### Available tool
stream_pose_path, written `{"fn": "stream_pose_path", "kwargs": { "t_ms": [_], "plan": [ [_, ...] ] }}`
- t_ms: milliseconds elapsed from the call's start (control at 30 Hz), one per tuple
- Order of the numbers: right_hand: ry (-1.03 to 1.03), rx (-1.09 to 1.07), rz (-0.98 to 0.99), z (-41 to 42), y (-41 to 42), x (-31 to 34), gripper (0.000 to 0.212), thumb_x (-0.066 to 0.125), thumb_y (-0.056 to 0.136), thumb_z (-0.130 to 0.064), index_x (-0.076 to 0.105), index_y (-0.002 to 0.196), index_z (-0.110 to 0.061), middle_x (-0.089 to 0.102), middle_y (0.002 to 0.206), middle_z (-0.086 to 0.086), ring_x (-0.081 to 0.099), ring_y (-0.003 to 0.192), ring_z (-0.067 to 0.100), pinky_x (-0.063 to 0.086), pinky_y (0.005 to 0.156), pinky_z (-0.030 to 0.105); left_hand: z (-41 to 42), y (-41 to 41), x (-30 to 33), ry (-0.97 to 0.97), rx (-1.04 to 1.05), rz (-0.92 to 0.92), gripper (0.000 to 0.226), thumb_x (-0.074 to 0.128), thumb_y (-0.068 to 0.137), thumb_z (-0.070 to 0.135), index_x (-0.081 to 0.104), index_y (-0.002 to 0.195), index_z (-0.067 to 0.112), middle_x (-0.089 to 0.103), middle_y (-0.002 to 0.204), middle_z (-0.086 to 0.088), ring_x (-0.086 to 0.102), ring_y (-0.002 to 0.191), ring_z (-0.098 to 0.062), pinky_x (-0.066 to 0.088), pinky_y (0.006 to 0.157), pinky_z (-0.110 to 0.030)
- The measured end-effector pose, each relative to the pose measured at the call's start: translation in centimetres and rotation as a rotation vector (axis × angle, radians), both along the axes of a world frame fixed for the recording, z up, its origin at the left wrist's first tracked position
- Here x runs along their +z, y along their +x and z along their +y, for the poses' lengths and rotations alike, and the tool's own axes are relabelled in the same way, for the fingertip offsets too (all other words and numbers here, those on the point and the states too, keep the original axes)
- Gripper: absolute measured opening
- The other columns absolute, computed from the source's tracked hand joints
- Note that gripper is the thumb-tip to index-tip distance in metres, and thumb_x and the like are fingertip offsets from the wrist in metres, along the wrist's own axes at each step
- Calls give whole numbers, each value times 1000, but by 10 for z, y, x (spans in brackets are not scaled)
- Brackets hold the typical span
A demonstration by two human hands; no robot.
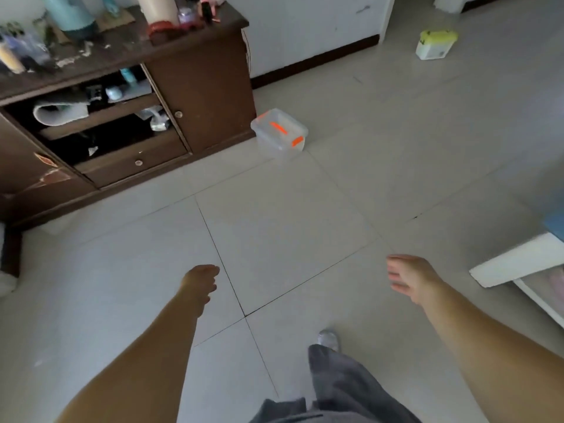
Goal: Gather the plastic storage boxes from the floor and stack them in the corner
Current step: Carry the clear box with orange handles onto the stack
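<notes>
A clear plastic box with orange clips (279,134) stands on the tiled floor beside the right end of the brown cabinet. A second box with a lime-green lid (435,44) sits far off at the upper right, near the white wall. My left hand (200,283) hangs low in the middle of the view, fingers loosely curled, holding nothing. My right hand (410,277) is out to the right with fingers spread and empty. Both hands are well short of the clear box.
The brown cabinet (201,83) fills the upper left, with open shelves of clutter and bottles on top. A white piece of furniture with a blue top (518,261) juts in at the right edge. My grey trouser leg and shoe (329,340) show at the bottom.
</notes>
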State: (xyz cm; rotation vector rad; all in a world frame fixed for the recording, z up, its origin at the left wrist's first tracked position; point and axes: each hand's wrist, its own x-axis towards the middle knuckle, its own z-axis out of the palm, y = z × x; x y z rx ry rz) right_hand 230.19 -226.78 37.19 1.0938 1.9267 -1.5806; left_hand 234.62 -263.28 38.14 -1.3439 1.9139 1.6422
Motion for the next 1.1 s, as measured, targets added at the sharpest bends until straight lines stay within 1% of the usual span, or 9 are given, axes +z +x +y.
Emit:
{"fn": "stream_pose_path", "kwargs": {
  "t_ms": [300,467,567,700,767,833,900,1000,1100],
  "plan": [
    [-14,165,4,-41,-242,-2,32,56,91,-15,59,121,-6,61,120,23,58,114,33,45,93,39,-25,-196,-8,-27,111,-15,31,54,93,14,57,123,4,52,107,-12,52,98,-25,35,85,-35],
    [-18,214,-14,-81,-374,-25,33,56,91,-17,59,123,-7,61,119,21,58,113,32,45,89,36,-59,-320,-34,-25,145,-39,32,53,94,14,56,124,3,52,107,-13,51,98,-26,35,85,-36],
    [11,227,-79,-103,-448,-28,32,57,92,-18,59,122,-8,60,126,22,56,120,34,46,94,39,-75,-399,-37,-11,122,-70,29,55,93,15,57,120,5,54,106,-13,53,97,-27,37,82,-36],
    [1,242,-110,-128,-547,-32,24,58,90,-18,61,113,-13,59,103,14,59,114,31,45,82,33,-94,-518,-34,-57,34,-74,15,53,91,17,59,104,12,54,83,-8,48,81,-23,35,61,-28],
    [-22,240,-108,-138,-582,-35,27,58,90,-18,61,116,-12,58,102,12,59,112,30,45,84,33,-97,-564,-36,-78,-23,-59,11,51,90,16,58,99,12,50,77,-6,46,85,-23,36,66,-28],
    [-31,224,-143,-148,-631,-46,25,58,90,-18,61,114,-12,58,102,11,59,110,30,46,86,34,-99,-628,-47,-113,-97,-60,18,51,91,16,60,106,11,56,89,-11,52,96,-26,41,83,-34],
    [-48,210,-160,-155,-672,-58,18,58,90,-17,61,107,-11,57,100,11,58,100,27,46,84,34,-97,-686,-57,-149,-123,-72,31,52,93,18,59,120,6,59,117,-16,55,116,-33,42,99,-41],
    [-33,233,-204,-163,-734,-76,14,58,88,-14,60,99,-7,54,92,11,52,88,22,48,77,34,-92,-767,-73,-175,-175,-81,33,52,92,18,59,121,3,57,129,-19,53,121,-36,41,102,-44],
    [1,272,-254,-164,-794,-98,30,55,89,-11,61,114,4,52,91,11,47,86,21,50,92,47,-81,-844,-90,-173,-234,-115,32,52,92,19,59,119,5,58,128,-18,54,120,-35,43,101,-43]
  ]
}}
